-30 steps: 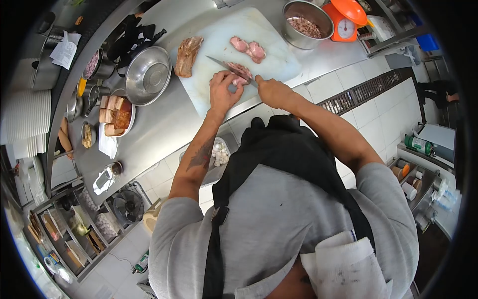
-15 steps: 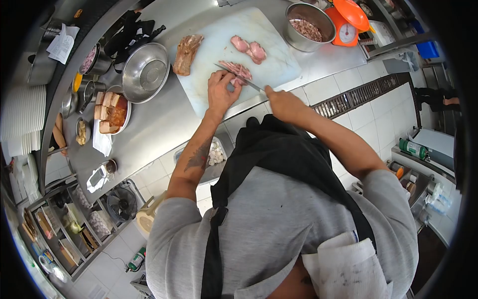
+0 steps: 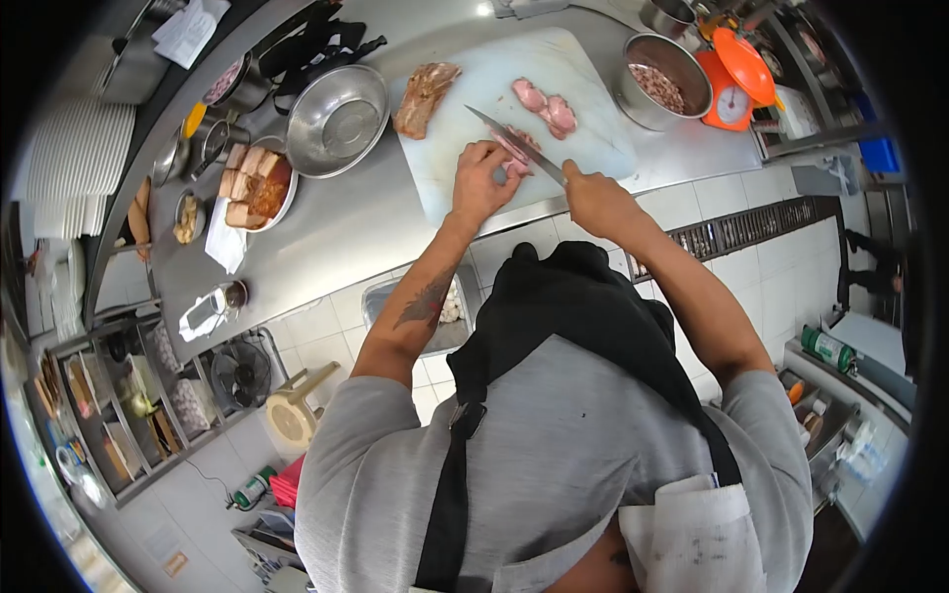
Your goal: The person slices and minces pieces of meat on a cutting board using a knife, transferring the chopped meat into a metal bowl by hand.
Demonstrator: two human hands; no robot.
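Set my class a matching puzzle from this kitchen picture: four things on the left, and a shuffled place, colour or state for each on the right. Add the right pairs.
Things:
1. Knife
2. Scale
3. Pot
4. Board

Descriptions:
A. White, lying under the meat
B. Steel, holding chopped pieces
C. Held in the right hand
D. Orange, with a round dial

Right pairs: 1-C, 2-D, 3-B, 4-A

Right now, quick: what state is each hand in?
Left hand: partly curled at the pink meat; firm grip or light touch cannot be told.
Right hand: closed, holding the kitchen knife.
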